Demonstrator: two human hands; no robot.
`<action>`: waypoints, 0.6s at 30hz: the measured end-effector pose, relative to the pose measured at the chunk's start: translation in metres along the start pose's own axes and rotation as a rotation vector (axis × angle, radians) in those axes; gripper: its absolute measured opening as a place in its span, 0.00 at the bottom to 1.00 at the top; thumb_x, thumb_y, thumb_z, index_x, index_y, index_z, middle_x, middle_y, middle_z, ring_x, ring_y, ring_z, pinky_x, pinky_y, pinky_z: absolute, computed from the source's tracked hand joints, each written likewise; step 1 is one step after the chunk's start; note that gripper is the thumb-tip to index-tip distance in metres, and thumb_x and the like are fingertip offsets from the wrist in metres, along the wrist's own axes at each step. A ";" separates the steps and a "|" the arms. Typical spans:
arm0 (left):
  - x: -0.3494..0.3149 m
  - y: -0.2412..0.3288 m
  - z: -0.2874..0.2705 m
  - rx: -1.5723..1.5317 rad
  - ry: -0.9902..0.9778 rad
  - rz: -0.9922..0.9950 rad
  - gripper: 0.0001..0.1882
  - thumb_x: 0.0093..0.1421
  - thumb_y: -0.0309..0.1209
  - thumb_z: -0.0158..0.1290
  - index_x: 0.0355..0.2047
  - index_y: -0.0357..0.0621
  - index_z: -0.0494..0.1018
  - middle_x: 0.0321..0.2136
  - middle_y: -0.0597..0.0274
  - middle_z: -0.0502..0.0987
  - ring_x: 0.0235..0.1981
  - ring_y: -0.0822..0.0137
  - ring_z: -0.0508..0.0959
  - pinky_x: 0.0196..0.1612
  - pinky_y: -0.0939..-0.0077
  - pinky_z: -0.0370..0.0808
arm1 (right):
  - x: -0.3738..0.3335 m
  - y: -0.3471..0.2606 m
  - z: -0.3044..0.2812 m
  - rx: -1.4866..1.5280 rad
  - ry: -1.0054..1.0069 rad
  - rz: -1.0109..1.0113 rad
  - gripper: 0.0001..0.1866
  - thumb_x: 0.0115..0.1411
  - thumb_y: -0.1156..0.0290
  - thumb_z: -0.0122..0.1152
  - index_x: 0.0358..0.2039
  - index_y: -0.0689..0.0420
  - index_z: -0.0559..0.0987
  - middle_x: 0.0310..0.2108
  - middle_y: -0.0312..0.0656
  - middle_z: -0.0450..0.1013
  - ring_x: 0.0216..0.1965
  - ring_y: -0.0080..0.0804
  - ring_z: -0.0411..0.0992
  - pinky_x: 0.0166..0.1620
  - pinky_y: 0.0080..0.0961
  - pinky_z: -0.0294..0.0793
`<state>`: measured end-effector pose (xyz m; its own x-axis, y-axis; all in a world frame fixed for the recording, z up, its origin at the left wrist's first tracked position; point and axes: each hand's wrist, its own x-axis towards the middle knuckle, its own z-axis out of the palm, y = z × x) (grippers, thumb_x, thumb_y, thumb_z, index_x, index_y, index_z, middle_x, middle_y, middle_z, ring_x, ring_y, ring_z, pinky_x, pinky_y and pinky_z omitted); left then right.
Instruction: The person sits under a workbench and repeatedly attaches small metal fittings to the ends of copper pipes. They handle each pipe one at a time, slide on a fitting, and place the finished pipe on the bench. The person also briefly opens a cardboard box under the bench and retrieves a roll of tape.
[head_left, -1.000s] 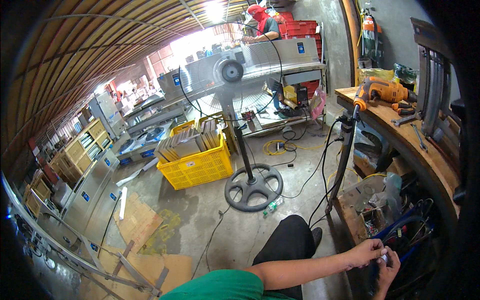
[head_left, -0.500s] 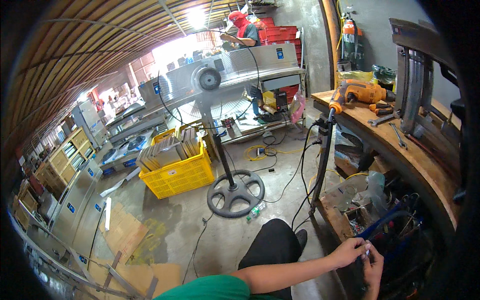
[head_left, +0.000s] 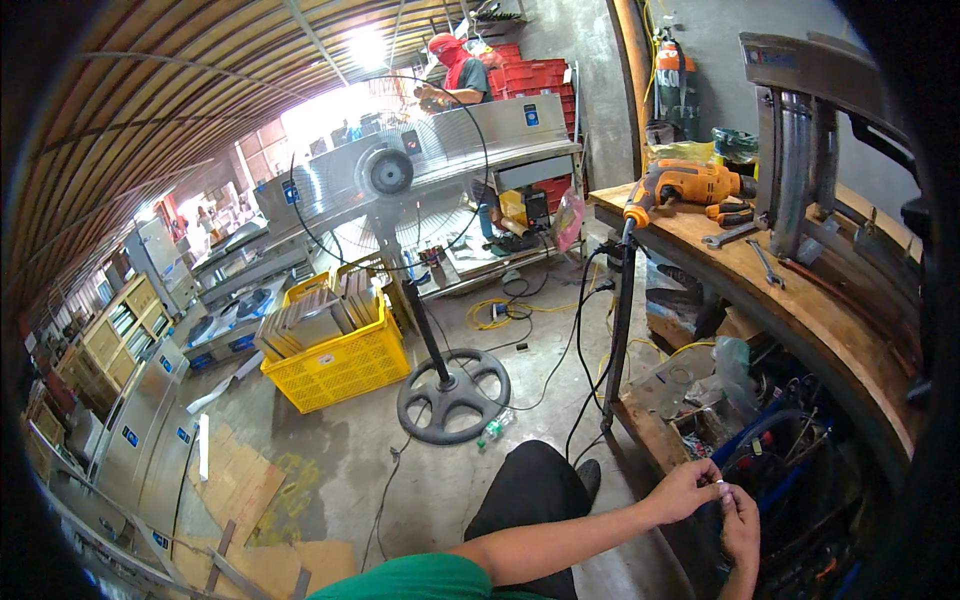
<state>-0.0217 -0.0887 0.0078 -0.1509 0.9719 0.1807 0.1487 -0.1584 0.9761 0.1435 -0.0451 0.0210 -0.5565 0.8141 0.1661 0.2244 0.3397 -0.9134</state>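
My left hand (head_left: 688,491) reaches across from the green sleeve, its fingertips pinched together. Right against it, my right hand (head_left: 741,526) is closed too, thumb and fingertips meeting those of the left. A tiny pale, shiny piece (head_left: 722,484) shows between the fingertips; its kind is too small to make out. Both hands are held low, in front of the lower shelf of the wooden workbench (head_left: 690,240). Beyond them, that shelf holds a bin of small loose parts (head_left: 694,440), a crumpled clear plastic bag (head_left: 735,372) and dark and blue cables or hoses.
On the bench lie an orange drill (head_left: 690,183), wrenches (head_left: 768,264) and a metal frame (head_left: 795,160). A pedestal fan (head_left: 453,395) stands ahead, beside a yellow crate (head_left: 338,368) of flat panels. Cables cross the floor. A person in a red head covering (head_left: 452,50) works farther back.
The view has turned slightly right, so the surroundings shift left. My hands stay together at nearly the same place, with the fingers slightly rearranged around the tiny piece.
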 end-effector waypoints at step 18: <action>0.005 -0.011 -0.001 0.197 0.049 -0.035 0.13 0.59 0.36 0.57 0.32 0.36 0.74 0.22 0.58 0.76 0.26 0.68 0.74 0.31 0.71 0.71 | 0.001 0.008 0.008 -0.077 0.017 0.019 0.11 0.59 0.73 0.54 0.21 0.65 0.71 0.15 0.34 0.62 0.20 0.18 0.57 0.24 0.23 0.58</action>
<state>-0.0246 -0.0820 -0.0016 -0.2058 0.9659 0.1573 0.3300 -0.0828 0.9403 0.1380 -0.0456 0.0111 -0.5384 0.8282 0.1559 0.2961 0.3590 -0.8851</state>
